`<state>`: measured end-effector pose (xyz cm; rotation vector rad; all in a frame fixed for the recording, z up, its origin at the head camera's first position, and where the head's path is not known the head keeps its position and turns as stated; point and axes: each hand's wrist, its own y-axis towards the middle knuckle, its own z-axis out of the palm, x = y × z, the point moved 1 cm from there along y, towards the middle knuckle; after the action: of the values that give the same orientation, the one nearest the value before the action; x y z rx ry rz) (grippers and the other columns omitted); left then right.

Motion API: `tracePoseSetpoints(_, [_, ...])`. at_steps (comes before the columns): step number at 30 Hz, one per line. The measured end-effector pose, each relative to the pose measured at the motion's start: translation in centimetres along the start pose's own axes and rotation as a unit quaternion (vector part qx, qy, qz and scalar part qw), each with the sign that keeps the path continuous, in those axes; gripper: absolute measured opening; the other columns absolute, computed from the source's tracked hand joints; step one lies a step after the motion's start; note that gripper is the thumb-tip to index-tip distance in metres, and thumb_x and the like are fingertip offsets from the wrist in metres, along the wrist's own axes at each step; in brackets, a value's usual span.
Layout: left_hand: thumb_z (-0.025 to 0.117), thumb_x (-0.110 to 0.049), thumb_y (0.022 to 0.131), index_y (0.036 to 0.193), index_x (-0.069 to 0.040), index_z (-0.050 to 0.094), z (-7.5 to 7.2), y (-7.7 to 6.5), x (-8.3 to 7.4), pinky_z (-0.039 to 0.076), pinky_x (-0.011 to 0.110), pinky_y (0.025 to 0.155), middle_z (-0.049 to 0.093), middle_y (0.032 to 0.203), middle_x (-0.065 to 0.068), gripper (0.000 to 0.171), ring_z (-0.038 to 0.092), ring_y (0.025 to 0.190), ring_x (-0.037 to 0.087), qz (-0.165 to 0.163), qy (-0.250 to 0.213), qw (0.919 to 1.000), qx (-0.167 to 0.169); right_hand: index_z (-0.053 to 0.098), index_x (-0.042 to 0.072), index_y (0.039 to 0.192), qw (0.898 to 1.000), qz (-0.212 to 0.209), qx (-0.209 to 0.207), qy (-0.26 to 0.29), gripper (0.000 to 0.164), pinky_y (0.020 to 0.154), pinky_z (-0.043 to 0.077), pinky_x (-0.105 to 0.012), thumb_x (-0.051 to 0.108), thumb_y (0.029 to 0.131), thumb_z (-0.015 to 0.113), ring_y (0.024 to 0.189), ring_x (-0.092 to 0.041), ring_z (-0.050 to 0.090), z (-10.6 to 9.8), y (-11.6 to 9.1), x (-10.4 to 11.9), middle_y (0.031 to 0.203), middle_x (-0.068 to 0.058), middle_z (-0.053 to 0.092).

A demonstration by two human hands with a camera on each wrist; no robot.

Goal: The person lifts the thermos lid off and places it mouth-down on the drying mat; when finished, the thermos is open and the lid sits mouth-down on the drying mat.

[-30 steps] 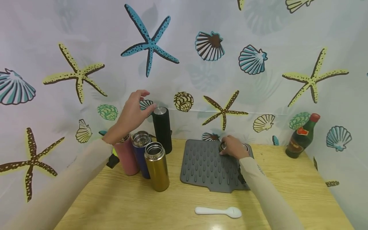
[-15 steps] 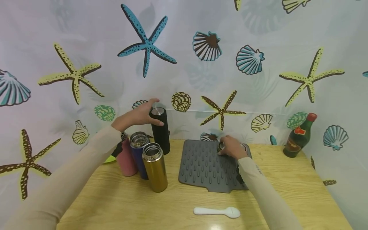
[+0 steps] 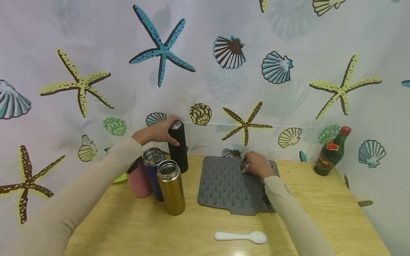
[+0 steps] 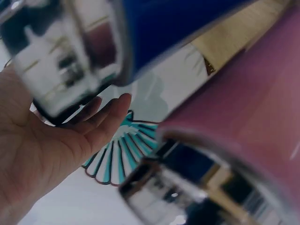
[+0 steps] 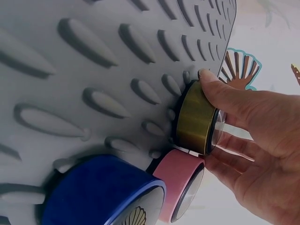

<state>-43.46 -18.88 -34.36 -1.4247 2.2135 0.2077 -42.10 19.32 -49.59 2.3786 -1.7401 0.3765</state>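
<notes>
My left hand (image 3: pixel 157 132) is around the top of a tall black flask (image 3: pixel 179 156), thumb across its front and fingers behind. In the left wrist view the blue flask (image 4: pixel 173 33) hides the fingers' contact with it. Open-mouthed gold (image 3: pixel 173 195), blue and pink (image 3: pixel 140 183) flasks stand in front and to the left. My right hand (image 3: pixel 257 164) is at the far edge of a dark grey ridged mat (image 3: pixel 221 185). Its thumb and fingers pinch a gold lid (image 5: pixel 193 117). Beside that lid on the mat sit a pink lid (image 5: pixel 176 178) and a blue lid (image 5: pixel 98 192).
A white spoon (image 3: pixel 240 236) lies on the wooden table near the front. At the back right stands a green glass bottle (image 3: pixel 330 156) with a red cap. Part of a yellow-green thing (image 3: pixel 120 178) shows behind the pink flask. A curtain with sea shapes hangs behind.
My left hand has come down and to the right, from above the flasks to around the black flask's top. The right hand has stayed at the gold lid. The view has shifted slightly.
</notes>
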Motion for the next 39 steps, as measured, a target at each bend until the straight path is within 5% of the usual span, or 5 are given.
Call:
tracePoseSetpoints(9, [0.085, -0.018, 0.088, 0.163, -0.012, 0.023, 0.3, 0.2, 0.7, 0.062, 0.053, 0.079, 0.033, 0.159, 0.028, 0.097, 0.055, 0.127, 0.050, -0.014, -0.053, 0.9984, -0.017, 0.066, -0.004, 0.131, 1.000, 0.000, 0.001, -0.004, 0.057, 0.102, 0.053, -0.051, 0.020, 0.085, 0.089, 0.115, -0.037, 0.064, -0.2, 0.0, -0.1, 0.128, -0.022, 0.065])
tracePoseSetpoints(14, [0.089, -0.021, 0.084, 0.160, -0.007, 0.029, 0.4, 0.4, 0.8, 0.063, 0.049, 0.078, 0.041, 0.153, 0.030, 0.098, 0.060, 0.121, 0.048, 0.003, -0.047, 0.9977, -0.049, 0.066, -0.003, 0.132, 1.000, 0.005, 0.001, -0.003, 0.057, 0.101, 0.053, -0.050, 0.021, 0.085, 0.089, 0.114, -0.036, 0.065, -0.1, 0.2, -0.2, 0.128, -0.022, 0.065])
tracePoseSetpoints(21, [0.089, -0.030, 0.083, 0.159, -0.007, 0.029, -0.8, -0.6, 0.2, 0.049, 0.062, 0.105, 0.048, 0.149, 0.027, 0.099, 0.052, 0.134, 0.045, 0.017, -0.082, 0.9866, -0.140, 0.067, -0.004, 0.131, 1.000, 0.000, -0.009, 0.007, 0.058, 0.102, 0.053, -0.051, 0.020, 0.084, 0.090, 0.116, -0.037, 0.065, 0.1, 0.2, -0.2, 0.127, -0.022, 0.066])
tracePoseSetpoints(29, [0.083, -0.040, 0.089, 0.154, -0.005, 0.042, -3.6, -3.7, -3.8, 0.044, 0.060, 0.113, 0.054, 0.148, 0.019, 0.085, 0.050, 0.138, 0.037, 0.022, -0.215, 0.9485, -0.232, 0.065, -0.003, 0.134, 1.000, 0.009, -0.009, 0.010, 0.060, 0.102, 0.053, -0.052, 0.021, 0.085, 0.089, 0.116, -0.037, 0.065, 0.1, 0.2, -0.3, 0.128, -0.021, 0.065])
tracePoseSetpoints(39, [0.071, -0.018, 0.098, 0.155, -0.020, 0.047, -3.4, -7.7, -9.3, 0.047, 0.039, 0.114, 0.053, 0.148, 0.008, 0.062, 0.052, 0.136, 0.025, 0.147, -0.439, 0.8583, -0.221, 0.063, -0.004, 0.137, 1.000, 0.011, -0.006, 0.010, 0.061, 0.104, 0.051, -0.052, 0.021, 0.087, 0.088, 0.119, -0.038, 0.063, 0.1, -0.1, -0.6, 0.132, -0.022, 0.063])
